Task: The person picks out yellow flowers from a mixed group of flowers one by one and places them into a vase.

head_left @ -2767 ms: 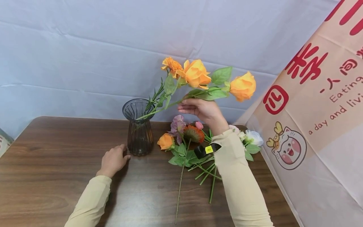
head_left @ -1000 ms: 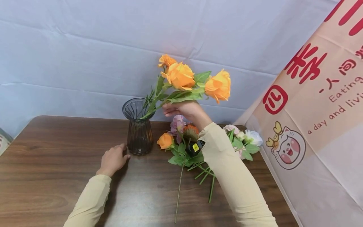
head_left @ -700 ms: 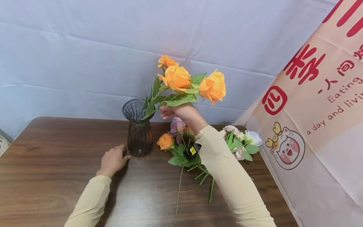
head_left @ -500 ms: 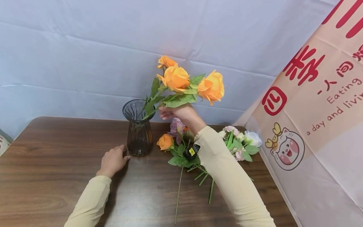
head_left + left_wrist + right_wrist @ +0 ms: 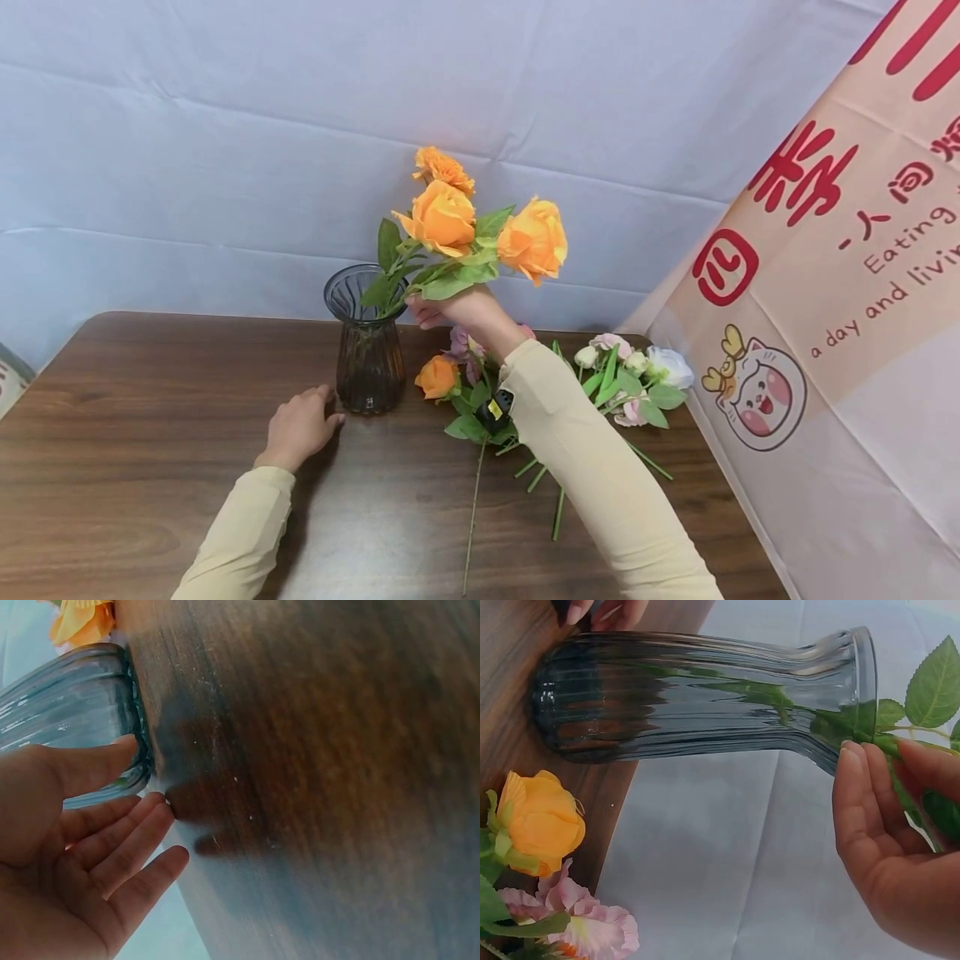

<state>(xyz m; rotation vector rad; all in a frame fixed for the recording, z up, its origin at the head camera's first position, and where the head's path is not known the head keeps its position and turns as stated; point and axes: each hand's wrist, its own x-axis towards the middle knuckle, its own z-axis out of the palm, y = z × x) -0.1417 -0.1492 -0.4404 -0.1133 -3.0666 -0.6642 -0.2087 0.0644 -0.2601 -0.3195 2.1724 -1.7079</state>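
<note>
Banner [image 5: 832, 275]: "Eating", "a day and livi" (cut off).

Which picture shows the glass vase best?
The right wrist view: the whole vase fills it, ribs, rim and the green stems inside. The head view shows the vase whole but small. The left wrist view shows only its base beside the left hand.

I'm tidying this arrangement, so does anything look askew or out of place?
Yes. The orange roses lean far right out of the vase, propped by the right hand. Loose flowers lie in a heap on the table.
</note>
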